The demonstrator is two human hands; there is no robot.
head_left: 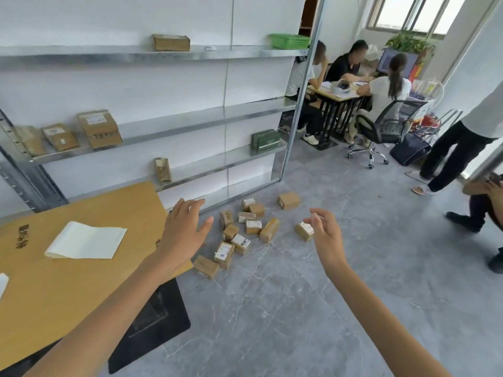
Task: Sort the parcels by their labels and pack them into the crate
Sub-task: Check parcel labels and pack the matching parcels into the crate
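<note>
Several small brown parcels [239,232] with white labels lie scattered on the grey floor in front of the metal shelf. One labelled parcel [304,231] lies apart to the right, just left of my right hand [325,235]. That hand hovers with fingers loosely curled and holds nothing. My left hand [183,229] is spread open above the edge of a large cardboard sheet [68,281], also empty. A green basket [290,40] stands on the top shelf. Under the cardboard sheet a black container [152,322] shows partly.
The metal shelf unit [190,123] carries a few brown parcels and a green box [265,141]. A folded white paper [87,240] lies on the cardboard. People sit at a desk at the back right; one person stands and another crouches at the right edge.
</note>
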